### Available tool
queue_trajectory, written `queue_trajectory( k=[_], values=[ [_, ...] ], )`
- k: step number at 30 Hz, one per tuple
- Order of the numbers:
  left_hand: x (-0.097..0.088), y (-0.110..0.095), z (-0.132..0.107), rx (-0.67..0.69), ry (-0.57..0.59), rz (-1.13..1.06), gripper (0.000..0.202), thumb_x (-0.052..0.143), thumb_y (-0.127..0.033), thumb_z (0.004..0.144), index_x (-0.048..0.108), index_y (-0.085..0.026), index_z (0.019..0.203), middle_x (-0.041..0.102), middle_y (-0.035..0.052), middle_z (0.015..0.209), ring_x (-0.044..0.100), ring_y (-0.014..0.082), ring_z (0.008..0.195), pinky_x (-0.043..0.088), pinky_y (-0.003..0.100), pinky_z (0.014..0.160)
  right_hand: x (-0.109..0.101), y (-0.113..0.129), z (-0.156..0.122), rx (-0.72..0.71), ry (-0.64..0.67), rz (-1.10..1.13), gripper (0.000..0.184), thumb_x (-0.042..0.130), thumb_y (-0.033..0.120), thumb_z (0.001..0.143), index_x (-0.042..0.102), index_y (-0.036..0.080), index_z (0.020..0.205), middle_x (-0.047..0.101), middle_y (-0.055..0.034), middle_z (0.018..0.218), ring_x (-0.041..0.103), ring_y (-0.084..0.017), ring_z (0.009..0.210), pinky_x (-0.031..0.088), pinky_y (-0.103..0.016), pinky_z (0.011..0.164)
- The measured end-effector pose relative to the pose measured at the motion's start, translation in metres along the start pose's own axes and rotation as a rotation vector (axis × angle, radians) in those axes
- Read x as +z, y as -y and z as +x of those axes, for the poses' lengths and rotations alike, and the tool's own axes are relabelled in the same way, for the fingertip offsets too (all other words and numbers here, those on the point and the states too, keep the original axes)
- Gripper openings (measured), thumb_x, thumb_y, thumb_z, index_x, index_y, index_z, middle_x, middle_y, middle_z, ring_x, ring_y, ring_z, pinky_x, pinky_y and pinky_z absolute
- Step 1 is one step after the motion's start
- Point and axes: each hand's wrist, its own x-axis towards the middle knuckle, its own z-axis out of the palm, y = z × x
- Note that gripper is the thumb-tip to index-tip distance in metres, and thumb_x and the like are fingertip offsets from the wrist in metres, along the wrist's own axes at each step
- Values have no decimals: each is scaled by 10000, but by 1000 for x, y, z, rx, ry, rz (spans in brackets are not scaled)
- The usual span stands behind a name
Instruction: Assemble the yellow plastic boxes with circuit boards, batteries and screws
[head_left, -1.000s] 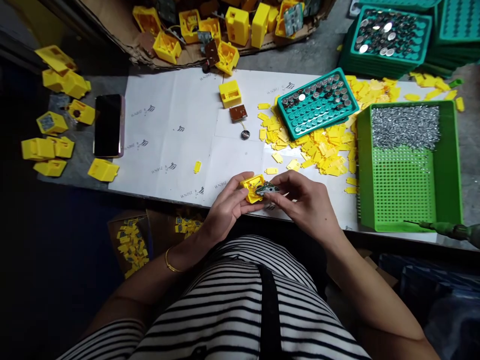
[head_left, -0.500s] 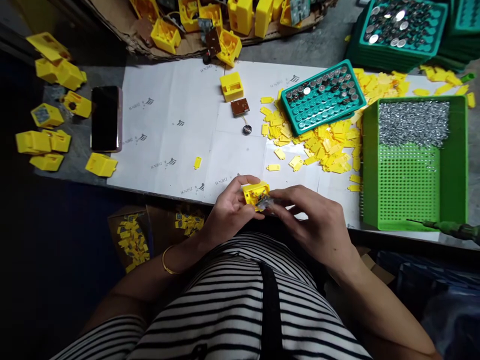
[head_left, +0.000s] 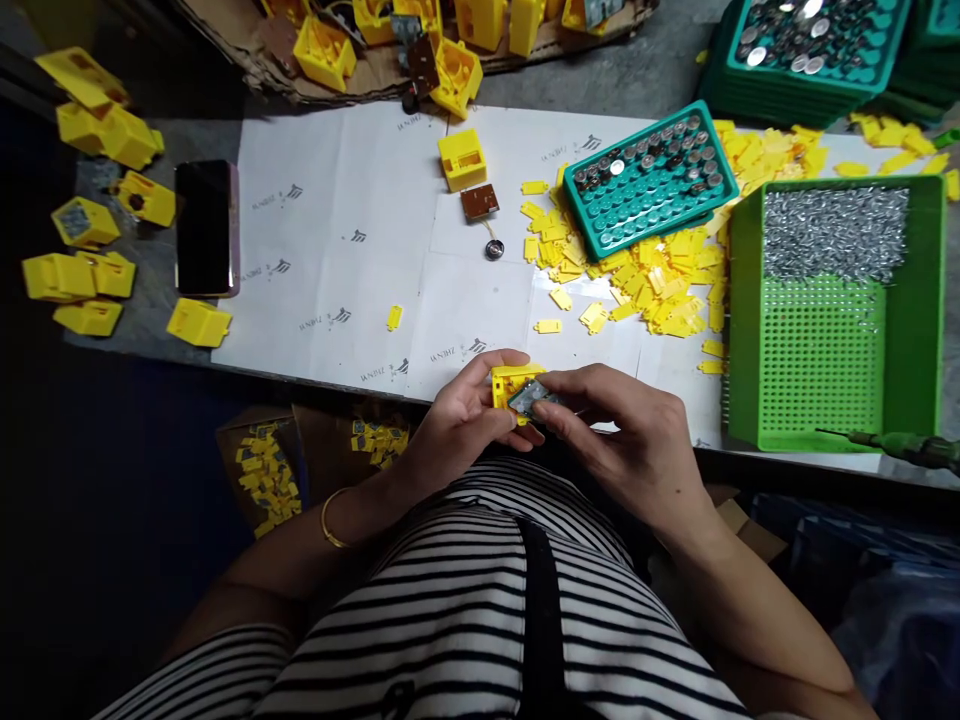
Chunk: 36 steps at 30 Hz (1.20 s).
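Near the table's front edge, my left hand (head_left: pixel 472 408) is closed around a small yellow plastic housing (head_left: pixel 504 378), its open side facing up. My right hand (head_left: pixel 615 425) pinches a grey part like a small solar panel or circuit board (head_left: pixel 527 397) between thumb and fingers. That grey part lies tilted over the housing's opening and hides much of the inside. Farther back on the white sheet stand another yellow housing (head_left: pixel 462 160), a brown circuit board (head_left: pixel 480 203) and, wired to it, a small round dark part (head_left: pixel 493 249).
Right of centre, a teal tray (head_left: pixel 600 250) of round metal parts sits among loose yellow plates (head_left: pixel 667 290). A green basket (head_left: pixel 941 330) holds many screws; a screwdriver (head_left: pixel 900 447) rests across its front. A phone (head_left: pixel 206 230) and yellow housings (head_left: pixel 90 220) lie left. A cardboard box (head_left: pixel 247 80) stands behind.
My right hand has turned the grey part so that its flat face shows more clearly over the housing. The left hand keeps its hold on the housing. The whole view has shifted slightly.
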Motion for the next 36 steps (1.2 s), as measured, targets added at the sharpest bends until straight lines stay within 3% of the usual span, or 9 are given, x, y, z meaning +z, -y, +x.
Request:
queue_trajectory(
  k=[6,11,18,24,30,33,36],
  values=[
    [-1,-4,-2,-116,34,-105,482,609,-69,766,502,-204,1216,635,-3,855,663,103,658,561,202,582,-2,-1,2,-99,52,38,183,608,215,913,681,203,1080,708,-39,933,663,-140,833,536,-254,744],
    [-4,-6,-5,-199,121,-228,510,594,-64,780,506,-217,1259,637,30,967,686,134,766,578,237,672,-9,0,9,-119,147,-16,203,561,239,941,685,193,1095,701,-50,920,650,-143,805,498,-254,718],
    [-4,-3,-7,-187,113,-215,501,585,-121,810,491,-203,1295,644,54,976,684,168,814,578,295,738,-10,2,14,-137,263,-104,168,518,244,959,676,189,977,697,-55,924,639,-155,812,457,-258,705],
    [0,-1,-5,-110,67,-129,438,586,-210,840,499,-205,1270,647,54,975,670,161,796,576,295,706,-5,4,11,-40,194,-93,92,536,250,948,593,179,932,661,-19,835,593,-124,706,433,-238,635],
    [1,3,-7,5,78,-45,451,621,-243,844,489,-222,1275,639,41,988,652,143,824,568,259,700,0,9,-3,-95,98,-150,118,522,196,945,638,185,963,631,-57,947,601,-131,775,469,-241,640],
    [2,5,-10,34,116,-53,464,660,-246,835,487,-232,1265,640,46,1060,648,122,809,559,242,714,3,12,-8,-166,-47,-262,82,596,197,895,666,204,938,579,-87,1085,604,-137,811,457,-218,559],
    [5,4,-12,59,116,3,433,636,-286,864,482,-225,1264,666,43,997,633,103,701,551,238,663,4,14,-11,-239,-141,-341,78,617,197,878,682,215,918,580,-76,1029,591,-122,760,441,-199,506]
  ],
)
